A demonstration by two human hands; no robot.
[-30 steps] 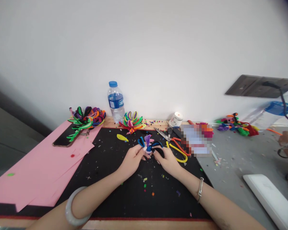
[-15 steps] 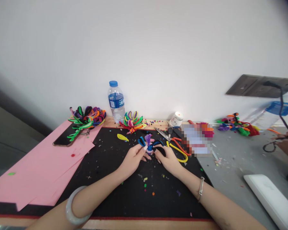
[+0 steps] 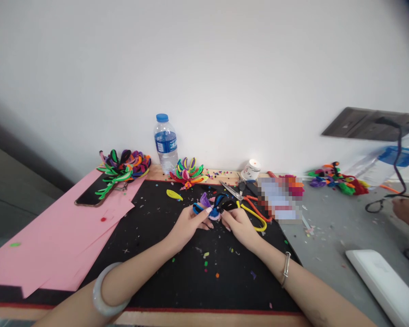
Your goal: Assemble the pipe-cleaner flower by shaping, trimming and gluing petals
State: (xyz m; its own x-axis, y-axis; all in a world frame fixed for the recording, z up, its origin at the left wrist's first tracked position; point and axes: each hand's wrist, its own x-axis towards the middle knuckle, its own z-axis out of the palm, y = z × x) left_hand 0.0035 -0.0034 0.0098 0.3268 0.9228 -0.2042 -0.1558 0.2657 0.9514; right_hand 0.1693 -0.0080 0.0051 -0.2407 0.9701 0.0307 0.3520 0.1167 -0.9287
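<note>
Both my hands meet over the black mat on a small pipe-cleaner flower with blue, purple and black loops. My left hand pinches its left side, fingers closed on the base. My right hand grips the right side by the black loop. A pale bangle sits on my left wrist and a thin bracelet on my right. A loose yellow pipe-cleaner petal lies on the mat just beyond my left hand.
Scissors and red and yellow pipe-cleaner loops lie right of my hands. Finished flowers, a water bottle, a tape roll line the wall. Pink paper with a phone lies left. Another person's hand is far right.
The flower has tilted leftward in my hands and its black loop has swung up on the right. The other person's hand at far right shifted with a dark cord.
</note>
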